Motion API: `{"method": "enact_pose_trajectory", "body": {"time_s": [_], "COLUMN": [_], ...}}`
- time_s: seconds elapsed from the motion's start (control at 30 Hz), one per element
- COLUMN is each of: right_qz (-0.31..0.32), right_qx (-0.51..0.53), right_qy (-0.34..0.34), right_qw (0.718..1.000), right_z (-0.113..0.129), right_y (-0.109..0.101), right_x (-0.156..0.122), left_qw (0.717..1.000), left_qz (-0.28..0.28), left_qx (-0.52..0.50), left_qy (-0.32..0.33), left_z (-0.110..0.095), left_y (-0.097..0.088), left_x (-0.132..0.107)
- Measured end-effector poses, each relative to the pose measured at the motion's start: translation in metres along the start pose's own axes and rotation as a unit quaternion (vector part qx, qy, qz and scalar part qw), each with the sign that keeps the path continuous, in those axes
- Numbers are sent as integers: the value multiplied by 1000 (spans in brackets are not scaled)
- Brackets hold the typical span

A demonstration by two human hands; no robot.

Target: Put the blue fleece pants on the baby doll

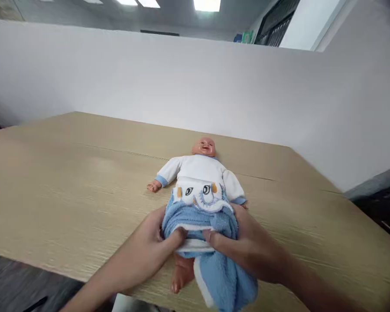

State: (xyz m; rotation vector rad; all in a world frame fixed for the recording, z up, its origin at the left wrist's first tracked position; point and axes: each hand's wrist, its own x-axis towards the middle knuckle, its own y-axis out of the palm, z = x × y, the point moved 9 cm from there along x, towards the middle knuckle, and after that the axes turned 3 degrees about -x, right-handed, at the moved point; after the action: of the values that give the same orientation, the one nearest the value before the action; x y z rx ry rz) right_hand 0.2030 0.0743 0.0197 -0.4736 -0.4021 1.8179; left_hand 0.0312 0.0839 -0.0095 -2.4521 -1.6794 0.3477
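A baby doll [199, 171] lies on its back on a light wooden table [68, 186], head pointing away from me. It wears a white top with blue cuffs. Blue fleece trousers [211, 260] with a white waistband and an animal face are bunched around its hips. My left hand [152, 242] grips the left side of the waistband, thumb across the front. My right hand [243, 238] grips the right side the same way. One bare doll leg [182, 273] sticks out toward me, and the other leg is hidden inside the blue cloth.
A white partition wall [182, 82] stands behind the table and along its right side. The table's near edge runs just under my forearms, with dark floor [16, 281] below at the left.
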Motion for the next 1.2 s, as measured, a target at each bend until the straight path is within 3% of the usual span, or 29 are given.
{"method": "enact_pose_trajectory", "body": {"time_s": [0.1, 0.17, 0.27, 0.43, 0.77, 1.0, 1.2], "right_qz": [18, -2, -42, -12, -42, -83, -50], "right_qx": [-13, -37, -79, -42, 6, 32, 76], "right_qy": [13, 17, 13, -10, -30, -16, -10], "right_qw": [1000, 999, 996, 999, 999, 996, 996], "right_z": [-5, -9, -15, -24, -40, -55, -37], "right_y": [13, 14, 12, 19, 20, 8, -5], "right_x": [-1, 0, 5, 17, 40, 70, 72], "left_qw": [1000, 999, 999, 999, 998, 996, 993], "left_qz": [-20, -30, -41, -39, -23, -21, -32], "left_qx": [-12, -21, -26, -16, -27, 65, 66], "left_qy": [-13, -12, 4, 19, 49, 56, 93], "left_z": [12, 17, 23, 30, 30, 25, 6], "left_y": [4, 5, 6, 9, 9, -5, -16], "left_x": [-12, -14, -11, -2, 24, 52, 50]}}
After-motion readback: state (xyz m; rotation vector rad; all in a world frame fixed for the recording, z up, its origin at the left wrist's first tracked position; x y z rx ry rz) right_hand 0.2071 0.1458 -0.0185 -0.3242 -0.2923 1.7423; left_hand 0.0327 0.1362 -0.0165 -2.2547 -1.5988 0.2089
